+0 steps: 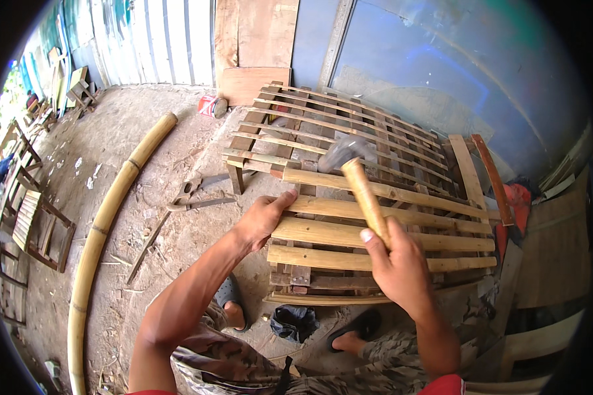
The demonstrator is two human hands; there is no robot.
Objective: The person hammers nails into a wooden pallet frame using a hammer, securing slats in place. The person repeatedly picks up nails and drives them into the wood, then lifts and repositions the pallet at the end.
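My right hand (398,266) is wrapped round the light wooden handle of a hammer (366,201), raised over the slats. Its dark head is smeared by motion. With my left hand (263,220) I grip the left end of a bamboo slat (336,208), the thumb on top and the other fingers partly hidden. Several wide bamboo slats (316,234) lie side by side across the near part of a wooden frame (244,141). Toward the far side the frame carries thinner, spaced strips (349,118).
A long bamboo pole (102,217) lies on the dirt floor at left. Between it and the frame are a hand saw (197,204) and a thin stick (148,247). A black plastic bag (294,322) sits between my feet. A blue wall (441,72) stands behind the frame.
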